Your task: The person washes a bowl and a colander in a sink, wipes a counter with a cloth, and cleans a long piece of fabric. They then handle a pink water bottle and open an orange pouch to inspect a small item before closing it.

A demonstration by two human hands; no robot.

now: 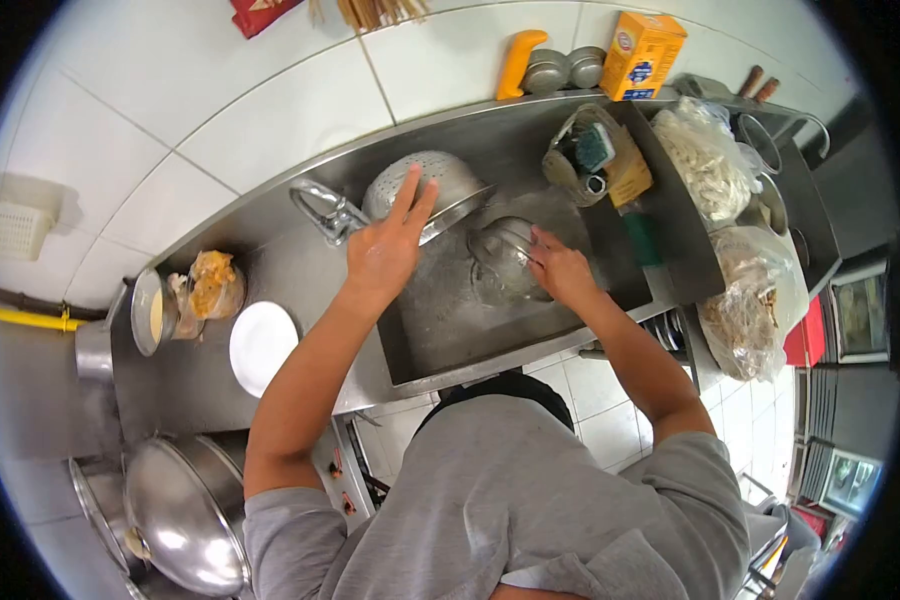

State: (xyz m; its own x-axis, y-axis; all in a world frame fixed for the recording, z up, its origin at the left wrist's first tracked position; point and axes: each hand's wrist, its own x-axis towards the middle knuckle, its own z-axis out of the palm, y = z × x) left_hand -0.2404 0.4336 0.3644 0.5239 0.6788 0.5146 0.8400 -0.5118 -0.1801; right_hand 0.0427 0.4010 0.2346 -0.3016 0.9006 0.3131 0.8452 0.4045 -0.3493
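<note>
My left hand (385, 258) is beside the faucet (330, 212), its fingers stretched out and apart. They overlap the side of a metal colander (430, 178), which leans tilted at the back left of the sink (440, 340). My right hand (562, 270) has its fingers closed at the edge of a rounded metal bowl (500, 240) low in the wet sink. The bowl looks shiny and its outline is partly blurred; my right thumb is hidden.
A white plate (263, 348) and a bag of orange food (215, 283) are on the left counter. A container with a green sponge (595, 147) stands at the sink's back right. Filled plastic bags (755, 300) are at the right. Large metal lids (185, 510) sit lower left.
</note>
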